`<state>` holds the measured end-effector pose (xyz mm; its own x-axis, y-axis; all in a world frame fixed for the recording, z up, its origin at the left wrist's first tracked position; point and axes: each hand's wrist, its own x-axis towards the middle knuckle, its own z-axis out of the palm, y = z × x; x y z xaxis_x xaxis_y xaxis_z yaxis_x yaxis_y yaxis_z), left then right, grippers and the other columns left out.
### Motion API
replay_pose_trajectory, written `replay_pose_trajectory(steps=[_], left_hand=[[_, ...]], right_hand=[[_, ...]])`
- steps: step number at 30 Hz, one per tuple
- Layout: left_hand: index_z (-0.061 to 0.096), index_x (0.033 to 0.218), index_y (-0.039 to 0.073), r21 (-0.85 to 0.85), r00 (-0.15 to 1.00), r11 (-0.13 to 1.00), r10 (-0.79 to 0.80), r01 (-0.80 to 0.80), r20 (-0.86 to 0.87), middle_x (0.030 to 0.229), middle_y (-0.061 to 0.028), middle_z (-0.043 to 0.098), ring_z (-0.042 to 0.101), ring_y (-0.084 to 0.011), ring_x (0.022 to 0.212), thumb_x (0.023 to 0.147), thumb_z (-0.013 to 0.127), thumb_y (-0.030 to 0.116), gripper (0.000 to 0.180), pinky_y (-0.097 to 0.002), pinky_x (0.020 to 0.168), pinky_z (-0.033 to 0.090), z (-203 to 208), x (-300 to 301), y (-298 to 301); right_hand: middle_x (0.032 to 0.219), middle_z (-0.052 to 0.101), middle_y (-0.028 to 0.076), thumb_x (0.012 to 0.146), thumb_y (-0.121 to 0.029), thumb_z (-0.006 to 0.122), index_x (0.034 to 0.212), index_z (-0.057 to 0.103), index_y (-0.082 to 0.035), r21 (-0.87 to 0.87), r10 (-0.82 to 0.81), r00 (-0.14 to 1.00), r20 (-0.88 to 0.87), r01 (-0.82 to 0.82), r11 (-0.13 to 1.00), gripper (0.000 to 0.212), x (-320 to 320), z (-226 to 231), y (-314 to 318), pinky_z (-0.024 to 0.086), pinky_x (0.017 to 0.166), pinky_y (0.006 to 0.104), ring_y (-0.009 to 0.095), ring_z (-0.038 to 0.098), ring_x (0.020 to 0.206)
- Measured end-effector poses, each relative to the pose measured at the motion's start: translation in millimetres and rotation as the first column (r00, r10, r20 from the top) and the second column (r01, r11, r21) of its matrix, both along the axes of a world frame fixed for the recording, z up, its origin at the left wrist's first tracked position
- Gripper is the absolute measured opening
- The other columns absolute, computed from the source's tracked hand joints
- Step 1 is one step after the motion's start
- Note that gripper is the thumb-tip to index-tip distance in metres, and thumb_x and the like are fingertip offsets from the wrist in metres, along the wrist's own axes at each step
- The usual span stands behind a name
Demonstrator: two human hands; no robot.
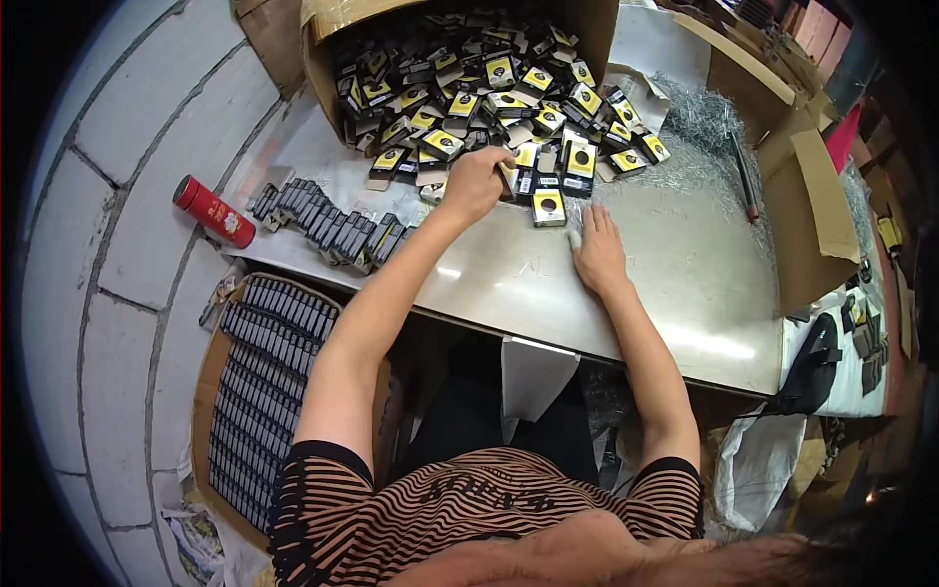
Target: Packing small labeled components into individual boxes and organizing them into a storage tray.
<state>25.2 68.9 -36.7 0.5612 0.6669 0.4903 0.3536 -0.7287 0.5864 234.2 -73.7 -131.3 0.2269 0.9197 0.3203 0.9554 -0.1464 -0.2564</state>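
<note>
My left hand [475,186] reaches to the front of a heap of small black-and-yellow cardboard boxes [500,70]. Its fingers are curled closed at the end of one such box [524,157], and the grip is partly hidden. My right hand [599,249] lies flat on the metal tabletop [509,284], fingers stretched out and holding nothing; its thumb has a pale covering. Just ahead of it, a single box [549,207] rests face up, with another upright-looking box [579,166] behind it.
The heap spills from a large carton [323,78] tipped on its side. Rows of packed boxes [333,231] stand at the left, near a red flask [213,210]. Below sits a carton of neatly packed boxes [256,411]. Loose metal pieces [699,127] and a dark rod [741,176] lie at right.
</note>
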Motion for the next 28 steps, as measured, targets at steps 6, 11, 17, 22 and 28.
replay_pose_trajectory(steps=[6,11,17,22,28], left_hand=[[0.059,0.119,-0.002,-0.502,0.855,0.816,0.018,0.287,0.518,0.105,-0.0071,0.066,0.062,-0.0137,0.096,0.077,0.072,-0.002,0.043,-0.0255,0.082,0.05,11.2,-94.3,-153.4],[0.063,0.113,-0.004,-0.867,0.892,0.468,0.304,0.168,0.336,0.106,-0.0061,0.067,0.062,-0.0117,0.095,0.09,0.061,0.012,0.028,-0.0281,0.087,0.049,-111.5,-170.5,-253.6],[0.067,0.099,-0.003,-0.963,0.947,0.254,-0.321,0.093,0.007,0.086,-0.0052,0.068,0.06,-0.0112,0.075,0.081,0.073,0.009,0.023,-0.028,0.067,0.049,-202.7,-124.5,-287.6],[0.07,0.103,0.001,-0.969,0.949,0.065,-0.228,0.238,0.217,0.092,-0.005,0.07,0.064,-0.0118,0.083,0.08,0.075,0.008,0.025,-0.0275,0.076,0.053,-198.9,-115.0,-288.7],[0.052,0.133,0.003,-0.834,0.85,-0.245,-0.068,0.494,0.523,0.116,-0.0061,0.064,0.064,-0.0149,0.101,0.083,0.071,0.003,0.054,-0.0269,0.085,0.052,-201.2,-140.2,-298.2]], right_hand=[[0.138,0.051,0.018,0.092,-0.022,0.056,0.125,0.057,0.0,0.054,-0.005,0.914,-0.406,0.03,0.998,0.04,-17.1,39.7,-95.8,0.033,0.111,0.0374,0.031,0.044,0.132],[0.149,0.037,0.018,0.093,-0.027,0.056,0.139,0.047,-0.007,0.091,-0.018,0.939,-0.342,0.052,0.995,0.051,-26.2,37.8,-122.6,0.03,0.113,0.0397,0.035,0.036,0.136],[0.146,0.038,0.02,0.088,-0.027,0.062,0.135,0.05,-0.004,0.012,0.146,0.989,0.034,-0.147,0.989,0.054,-111.5,10.5,-118.1,0.027,0.112,0.0474,0.04,0.033,0.137],[0.132,0.052,0.018,0.077,-0.011,0.062,0.12,0.058,-0.001,0.044,0.199,0.965,-0.17,-0.194,0.98,0.044,-151.6,52.7,-175.4,0.031,0.109,0.0499,0.038,0.044,0.126],[0.126,0.057,0.014,0.08,0.009,0.053,0.117,0.061,-0.003,0.006,0.226,0.875,-0.428,-0.247,0.969,0.04,-146.7,60.9,-224.4,0.043,0.1,0.0382,0.032,0.051,0.12]])
